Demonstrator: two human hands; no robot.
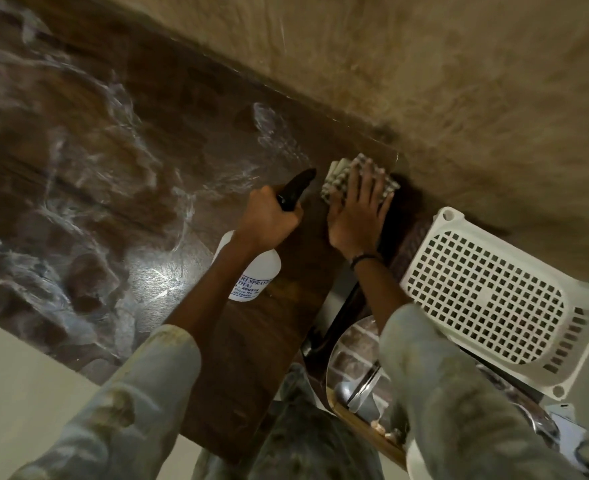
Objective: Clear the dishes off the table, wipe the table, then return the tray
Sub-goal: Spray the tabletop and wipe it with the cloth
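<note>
My left hand (269, 216) grips the neck of a white spray bottle (251, 271) with a black nozzle (295, 188), held over the dark wooden table (130, 168). Wet streaks and a sheen of liquid cover much of the tabletop. My right hand (359, 209) lies flat, fingers straight, pressing a folded checked cloth (341, 174) onto the table near its far right corner. Down at the lower right a tray (362, 424) with a wooden rim holds a plate and metal utensils, partly hidden by my right sleeve.
A white perforated plastic basket (494, 299) lies upside down to the right of the table. A beige wall (459, 81) runs along the table's far edge. Pale floor (16, 368) shows at the lower left beyond the table's near edge.
</note>
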